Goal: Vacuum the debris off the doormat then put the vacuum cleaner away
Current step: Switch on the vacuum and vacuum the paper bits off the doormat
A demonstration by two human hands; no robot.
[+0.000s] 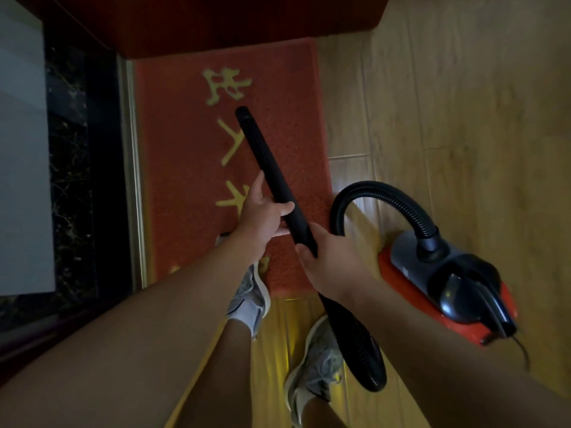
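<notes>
The black tube (266, 163) is gripped by both hands: the left hand (262, 219) nearer the tip, the right hand (335, 265) at the near end. It is pointed away, tip over the middle of the doormat (176, 186). The vacuum cleaner (432, 267) is sat by the mat's right edge.

My black plastic wand (266, 163) reaches over the red fibre doormat (179, 180); the grey-and-red canister vacuum (432, 273) stands right of it, on wooden floor (463, 118).
</notes>
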